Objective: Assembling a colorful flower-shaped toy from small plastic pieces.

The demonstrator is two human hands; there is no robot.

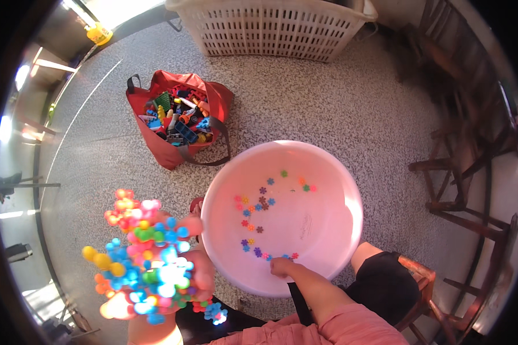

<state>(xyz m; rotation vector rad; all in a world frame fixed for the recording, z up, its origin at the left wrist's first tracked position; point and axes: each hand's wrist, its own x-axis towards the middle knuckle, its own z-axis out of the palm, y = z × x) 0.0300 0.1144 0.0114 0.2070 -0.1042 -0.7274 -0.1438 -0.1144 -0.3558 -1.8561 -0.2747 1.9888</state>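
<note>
My left hand is closed around a big bunch of small flower-shaped plastic pieces in blue, red, yellow, green and pink. Glare and blur hide part of the bunch and the fingers behind it. Inside the pale pink basin, my right hand reaches down near the front wall, its fingers pressed together beside a few flower pieces. Whether a piece sits between those fingertips I cannot make out. More flower pieces lie scattered over the left side of the basin, with a few towards the back.
Behind the basin to the left stands a red bag full of mixed toy bricks, its dark strap near the basin rim. A white slatted crate is at the back. Wooden chairs line the right side. A wooden stool is close by.
</note>
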